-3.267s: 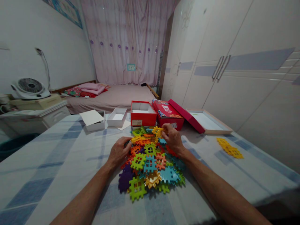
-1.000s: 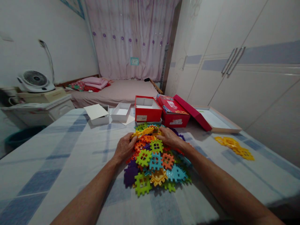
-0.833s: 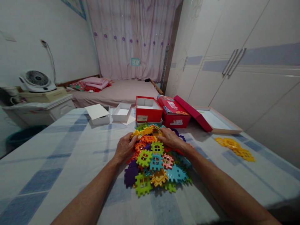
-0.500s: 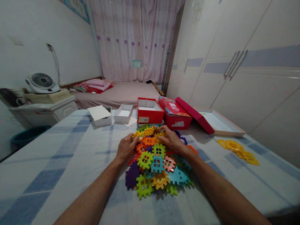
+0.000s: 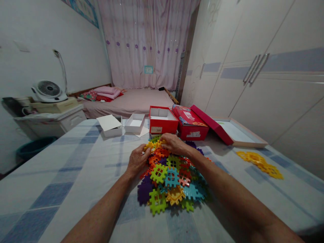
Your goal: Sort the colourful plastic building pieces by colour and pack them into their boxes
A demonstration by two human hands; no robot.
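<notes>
A heap of interlocking plastic building pieces (image 5: pixel 172 177) in green, blue, orange, purple and yellow lies in the middle of the table. At its far side my left hand (image 5: pixel 138 159) is closed on yellow building pieces (image 5: pixel 155 145), thumb and fingers around their left end. My right hand (image 5: pixel 173 144) reaches over the heap and grips the same yellow cluster from the right, its fingertips partly hidden. Whether that cluster is one joined group or several loose pieces I cannot tell.
Beyond the heap stand an open red box (image 5: pixel 163 120), a second red box (image 5: pixel 192 125) and small white boxes (image 5: pixel 135 124). A red lid (image 5: pixel 212 124) leans on a shallow tray (image 5: pixel 250 145). More yellow pieces (image 5: pixel 260 164) lie to the right on the checked tablecloth (image 5: pixel 83 189).
My right hand has moved left across the heap, closer to my left hand, and now meets the yellow pieces there. My left hand stays almost in place.
</notes>
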